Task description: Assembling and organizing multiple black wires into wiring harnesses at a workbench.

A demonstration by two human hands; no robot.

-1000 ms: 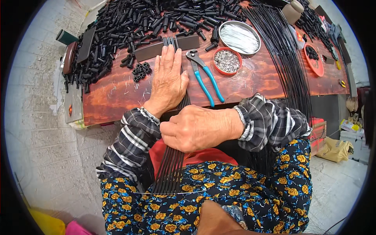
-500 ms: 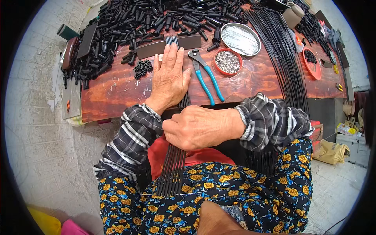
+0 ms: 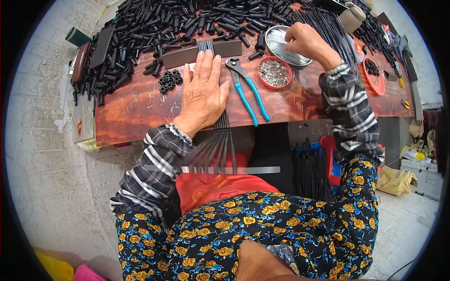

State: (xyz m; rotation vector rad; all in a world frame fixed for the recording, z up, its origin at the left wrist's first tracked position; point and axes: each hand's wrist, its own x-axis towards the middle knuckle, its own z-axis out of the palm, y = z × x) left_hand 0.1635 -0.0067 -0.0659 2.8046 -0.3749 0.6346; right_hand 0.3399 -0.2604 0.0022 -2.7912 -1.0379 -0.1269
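Note:
My left hand (image 3: 202,91) lies flat on the table with its fingers stretched out, over a row of thin black rods (image 3: 222,122). The far ends of the rods show past my fingertips, against a dark brown bar (image 3: 228,49). Their near ends hang over the table edge, fanned out and blurred, by a pale strip (image 3: 262,170). At the far right, my right hand (image 3: 309,43) is over a round metal tray (image 3: 300,62) of thin whitish slivers. Its fingers are curled together at the slivers; whatever they pinch is too small to make out.
Blue-handled pliers (image 3: 248,93) lie beside a red-rimmed dish (image 3: 274,72) of small metal bits. A cluster of black tubes (image 3: 169,81) stands left of my left hand. Black tubular parts (image 3: 154,33) are heaped along the back. Long black rods (image 3: 328,28) lie behind my right arm.
My right hand has left the rods below the table edge and moved up and right to the tray. The rods' near ends have swung upward and spread. My left hand stays in place.

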